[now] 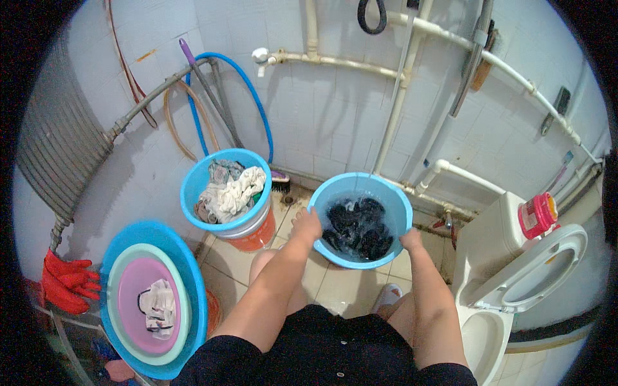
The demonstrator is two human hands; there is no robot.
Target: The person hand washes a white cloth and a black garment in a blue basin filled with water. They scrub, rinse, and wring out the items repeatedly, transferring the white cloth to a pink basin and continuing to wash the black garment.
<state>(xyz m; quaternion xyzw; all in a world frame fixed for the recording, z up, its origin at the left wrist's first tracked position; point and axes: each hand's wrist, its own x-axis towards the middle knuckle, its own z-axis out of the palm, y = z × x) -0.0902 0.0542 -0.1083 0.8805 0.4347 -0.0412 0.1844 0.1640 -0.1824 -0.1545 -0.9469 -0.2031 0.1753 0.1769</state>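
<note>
A light blue basin [313,201] of water stands low in front of me, with dark wet clothes [358,225] soaking in it. My left hand [306,225] is closed on the basin's left rim. On the opposite side, my right hand [411,239] grips the right rim, its fingers partly hidden by the basin's edge. The water around the clothes looks cloudy and slightly foamy.
At left, a blue basin of light clothes [239,193] rests on an orange bucket [248,242]. Nearer are stacked basins [116,302] with a white cloth [158,307], and red gloves [67,283]. A toilet [479,257] stands right; a brush [280,182] lies by the wall.
</note>
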